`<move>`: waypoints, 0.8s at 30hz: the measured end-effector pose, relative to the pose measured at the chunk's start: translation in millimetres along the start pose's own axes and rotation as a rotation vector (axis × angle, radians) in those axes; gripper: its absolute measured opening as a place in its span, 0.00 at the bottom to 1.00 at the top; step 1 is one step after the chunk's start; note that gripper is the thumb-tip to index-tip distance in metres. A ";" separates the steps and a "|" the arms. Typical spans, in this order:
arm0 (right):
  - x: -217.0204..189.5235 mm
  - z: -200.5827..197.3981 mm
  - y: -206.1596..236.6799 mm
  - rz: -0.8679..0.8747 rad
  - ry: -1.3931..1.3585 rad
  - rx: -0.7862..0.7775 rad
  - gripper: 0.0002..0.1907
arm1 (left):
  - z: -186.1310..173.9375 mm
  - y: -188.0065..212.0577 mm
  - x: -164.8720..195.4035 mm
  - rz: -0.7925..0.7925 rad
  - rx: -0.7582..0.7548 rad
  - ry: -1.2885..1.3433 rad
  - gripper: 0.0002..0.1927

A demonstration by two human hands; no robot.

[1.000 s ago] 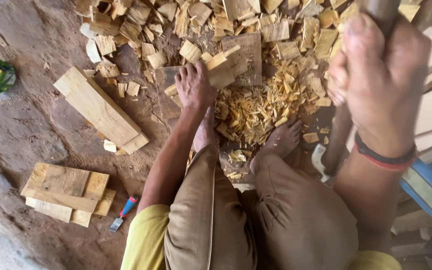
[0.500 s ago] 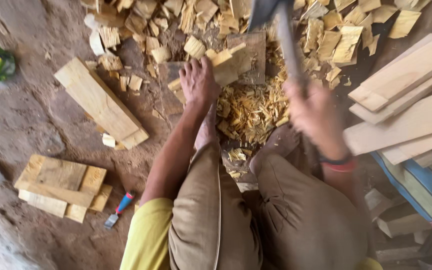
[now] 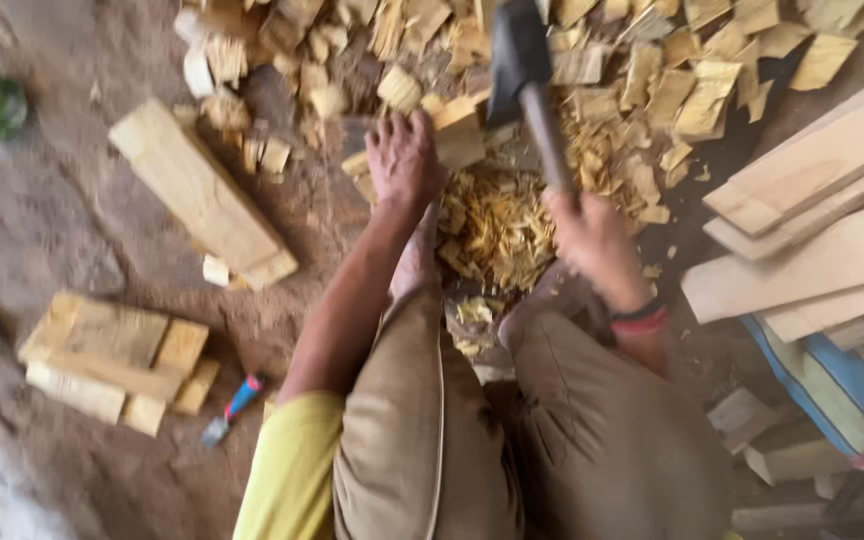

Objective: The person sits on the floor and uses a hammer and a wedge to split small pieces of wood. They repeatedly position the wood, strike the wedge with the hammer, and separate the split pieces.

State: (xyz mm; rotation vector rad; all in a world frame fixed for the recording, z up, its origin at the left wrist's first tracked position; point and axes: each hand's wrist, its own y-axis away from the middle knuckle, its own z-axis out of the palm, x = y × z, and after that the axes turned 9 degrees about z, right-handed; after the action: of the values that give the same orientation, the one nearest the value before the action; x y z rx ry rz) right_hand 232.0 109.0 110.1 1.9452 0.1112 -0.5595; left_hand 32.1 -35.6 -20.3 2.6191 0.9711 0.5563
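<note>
Wooden block [image 3: 457, 135] is pinned under the left hand [image 3: 404, 160], unchanged — hatchet [image 3: 524, 75], clenched in the right hand [image 3: 592, 235], is now brought lower, beside it.

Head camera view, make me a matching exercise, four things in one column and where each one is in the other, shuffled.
Things:
1. hatchet
2. wood block
3. long plank
4. small tool with the red and blue handle

Places:
A. on the dirt beside the left knee
B. under the left hand
C. gripped in the right hand
D. lying loose on the ground at left

Pairs: 1-C, 2-B, 3-D, 4-A
</note>
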 end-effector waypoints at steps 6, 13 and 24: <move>-40.1 -69.1 43.9 -0.359 -0.476 -0.055 0.13 | 0.3 -5.4 0.1 0.048 0.129 0.009 0.48; -55.8 -84.6 54.3 -0.569 -0.387 0.029 0.15 | -15.5 -9.1 3.4 -0.063 -0.155 -0.012 0.52; -28.8 -51.5 16.2 -0.084 -0.333 0.009 0.11 | -9.2 -4.8 2.9 -0.039 -0.117 0.005 0.48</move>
State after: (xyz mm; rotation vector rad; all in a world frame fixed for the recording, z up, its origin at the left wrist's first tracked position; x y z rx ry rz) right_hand 228.8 152.4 153.1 1.8358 -0.0209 -0.9320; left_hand 27.3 -28.9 -13.3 2.4911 0.9593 0.5921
